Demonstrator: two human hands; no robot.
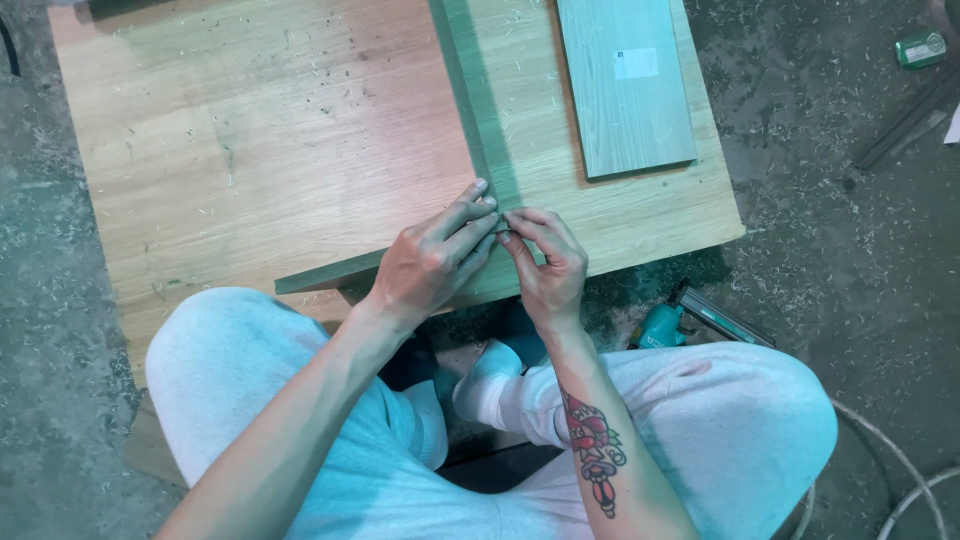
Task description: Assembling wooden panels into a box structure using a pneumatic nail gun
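A large light-wood board [250, 140] lies flat on the floor in front of my crossed legs. An upright wooden panel [470, 110] stands on edge across it, running from the top middle down toward my hands. My left hand [435, 258] rests flat against the near end of that panel, fingers straight. My right hand [545, 262] is beside it, fingertips pinched together where the two hands meet; something small may be between them, too small to tell. A second wood board [610, 215] lies to the right of the panel.
A smaller grey-green plank [625, 85] with a white label lies on the right board. A teal power tool [690, 320] sits on the concrete floor by my right knee. Sawdust covers the floor; a cable [900, 470] curls at the lower right, a small green can [920, 48] at the top right.
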